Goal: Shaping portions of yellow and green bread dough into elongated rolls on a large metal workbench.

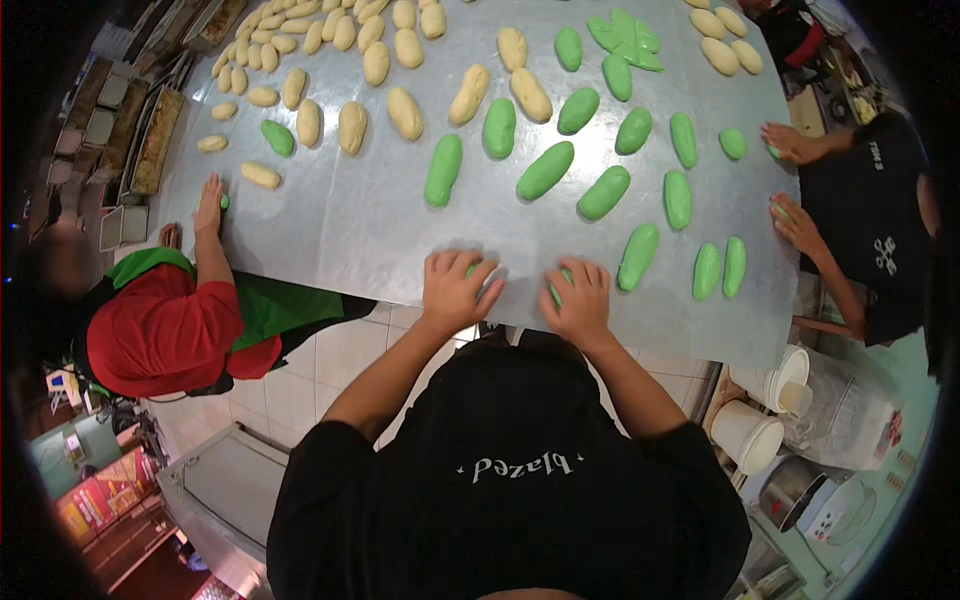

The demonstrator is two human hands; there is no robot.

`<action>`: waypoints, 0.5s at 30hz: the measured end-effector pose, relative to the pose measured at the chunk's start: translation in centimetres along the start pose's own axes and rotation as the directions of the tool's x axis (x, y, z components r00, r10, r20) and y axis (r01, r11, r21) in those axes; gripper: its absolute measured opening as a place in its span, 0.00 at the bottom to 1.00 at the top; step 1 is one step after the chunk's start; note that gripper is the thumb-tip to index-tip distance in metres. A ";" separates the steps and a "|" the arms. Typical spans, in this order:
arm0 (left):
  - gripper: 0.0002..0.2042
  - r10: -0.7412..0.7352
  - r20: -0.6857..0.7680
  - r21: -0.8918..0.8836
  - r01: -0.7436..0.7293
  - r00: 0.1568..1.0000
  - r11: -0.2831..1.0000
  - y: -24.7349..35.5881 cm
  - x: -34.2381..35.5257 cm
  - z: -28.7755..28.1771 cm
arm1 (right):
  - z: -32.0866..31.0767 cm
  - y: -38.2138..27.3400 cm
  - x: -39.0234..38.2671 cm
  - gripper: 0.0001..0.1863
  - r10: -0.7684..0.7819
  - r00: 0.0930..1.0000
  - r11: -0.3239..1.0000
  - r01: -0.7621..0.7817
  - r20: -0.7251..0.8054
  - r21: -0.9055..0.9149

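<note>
At the near edge of the metal table (375, 225), my left hand (455, 290) is cupped over a small piece of green dough (472, 269), its fingers curled down and thumb out to the side. A short distance to the right, my right hand (583, 300) curls the same way over another piece of green dough (562, 286). Most of both pieces is hidden beneath my fingers. Beyond my hands lie several smooth green dough rolls, among them one near my right hand (638, 257) and a long one (546, 170) farther off.
Pale dough rolls (404, 113) cover the far left, and a flattened green sheet (627, 40) lies at the back. A person in red (165, 335) works at the left edge; another in black (870, 220) handles green dough at the right. White buckets (748, 437) stand at lower right.
</note>
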State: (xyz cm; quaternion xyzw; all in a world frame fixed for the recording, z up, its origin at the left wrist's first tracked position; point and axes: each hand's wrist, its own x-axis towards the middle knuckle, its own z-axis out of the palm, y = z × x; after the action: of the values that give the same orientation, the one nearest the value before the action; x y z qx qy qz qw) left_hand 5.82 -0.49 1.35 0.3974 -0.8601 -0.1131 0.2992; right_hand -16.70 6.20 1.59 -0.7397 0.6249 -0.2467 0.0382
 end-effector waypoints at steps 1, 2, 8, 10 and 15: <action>0.16 0.003 0.066 0.024 -0.005 0.998 1.000 0.0 2.1 0.4 | 0.5 -0.6 2.0 0.15 0.024 0.999 1.000 -0.025 -0.047 -0.016; 0.16 0.002 0.132 0.054 -0.009 0.991 0.999 -0.2 3.9 0.6 | 1.0 -1.0 4.4 0.16 0.045 0.994 0.999 -0.048 -0.094 -0.026; 0.21 0.129 0.070 0.132 -0.138 0.989 0.982 -1.6 5.7 0.9 | 1.7 0.3 6.5 0.23 -0.070 0.982 0.997 0.074 -0.174 0.020; 0.22 0.101 0.152 0.052 -0.110 0.983 0.993 -1.4 2.3 -0.4 | -0.6 0.2 2.1 0.26 -0.215 0.966 0.976 0.217 0.146 0.008; 0.26 0.083 0.203 -0.015 -0.082 0.976 0.997 -0.4 -2.9 -4.1 | -3.5 0.7 -3.0 0.26 -0.232 0.963 0.968 0.242 0.137 -0.059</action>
State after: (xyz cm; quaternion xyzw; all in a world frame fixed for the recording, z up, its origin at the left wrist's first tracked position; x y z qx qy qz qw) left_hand 10.03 1.63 3.21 0.3466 -0.9016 -0.1433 0.2155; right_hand -19.07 9.76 3.40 -0.8246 0.5369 -0.1772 0.0207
